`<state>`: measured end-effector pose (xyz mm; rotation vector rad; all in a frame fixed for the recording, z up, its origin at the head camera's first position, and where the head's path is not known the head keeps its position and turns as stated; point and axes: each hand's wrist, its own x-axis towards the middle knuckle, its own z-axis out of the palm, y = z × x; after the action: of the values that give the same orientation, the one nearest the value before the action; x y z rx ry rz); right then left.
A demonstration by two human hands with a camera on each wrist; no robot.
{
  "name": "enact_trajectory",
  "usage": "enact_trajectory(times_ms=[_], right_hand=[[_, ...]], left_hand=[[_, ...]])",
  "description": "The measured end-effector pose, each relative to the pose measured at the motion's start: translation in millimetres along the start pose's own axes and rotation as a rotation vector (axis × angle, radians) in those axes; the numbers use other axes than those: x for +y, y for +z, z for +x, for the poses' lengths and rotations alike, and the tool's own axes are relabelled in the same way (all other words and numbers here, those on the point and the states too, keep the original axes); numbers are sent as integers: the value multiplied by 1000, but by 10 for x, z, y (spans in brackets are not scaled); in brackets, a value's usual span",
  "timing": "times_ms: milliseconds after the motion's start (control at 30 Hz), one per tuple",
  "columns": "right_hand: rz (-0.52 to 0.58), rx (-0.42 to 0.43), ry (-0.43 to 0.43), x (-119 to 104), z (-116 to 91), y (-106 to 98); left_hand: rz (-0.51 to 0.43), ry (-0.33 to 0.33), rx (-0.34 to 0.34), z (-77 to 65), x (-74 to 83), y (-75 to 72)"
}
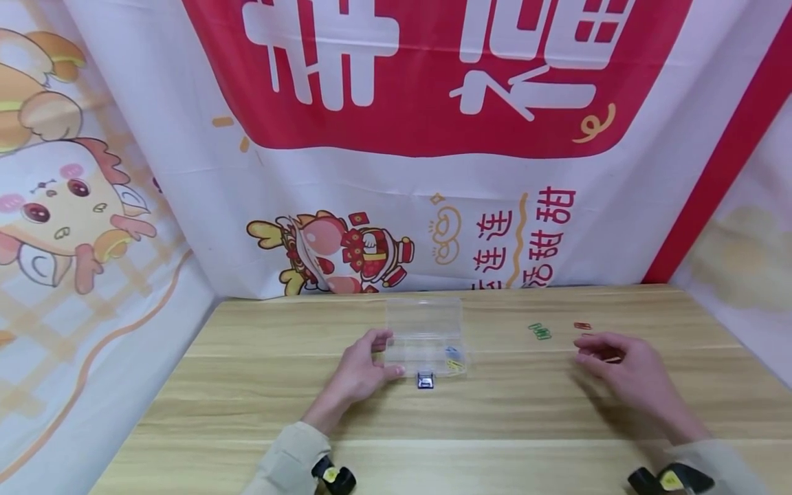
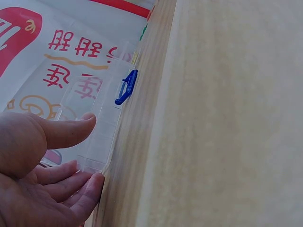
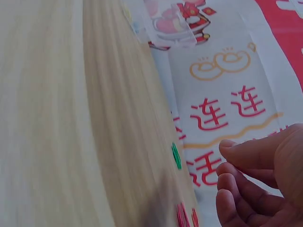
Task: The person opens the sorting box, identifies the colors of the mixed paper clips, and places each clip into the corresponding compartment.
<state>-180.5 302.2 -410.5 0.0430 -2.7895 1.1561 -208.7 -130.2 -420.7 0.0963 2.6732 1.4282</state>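
Observation:
A clear plastic compartment box (image 1: 416,352) lies on the table with its lid raised at the back. A blue latch (image 1: 425,380) sticks out at its front. Blue clips (image 1: 452,352) and yellow paper clips (image 1: 456,365) lie in its right-hand compartments. My left hand (image 1: 364,368) holds the box's left end, thumb at the front edge and fingertips against the end wall (image 2: 92,165). To the right, my right hand (image 1: 625,368) hovers by the red paper clips (image 1: 582,326), fingers loosely bent; I see nothing between its thumb and forefinger. Part of the red clips is hidden behind it.
Green paper clips (image 1: 540,332) lie on the wooden table (image 1: 495,412) between the box and the right hand. A printed cloth (image 1: 408,179) hangs just behind the table's back edge, and another cloth (image 1: 142,330) closes off the left side.

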Motion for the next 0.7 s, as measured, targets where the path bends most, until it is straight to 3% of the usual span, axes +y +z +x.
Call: enact_trajectory(times_ms=[300,567,700], right_hand=[[-14,-65,124,135,16,-127],[5,-70,164,215,42,-156],[-49,-73,166,299,46,-161]], left_hand=[[-23,-21,5,-9,-1,-12],[-18,-18,-1,6,9,-7],[-22,-13,-5,11,14,16]])
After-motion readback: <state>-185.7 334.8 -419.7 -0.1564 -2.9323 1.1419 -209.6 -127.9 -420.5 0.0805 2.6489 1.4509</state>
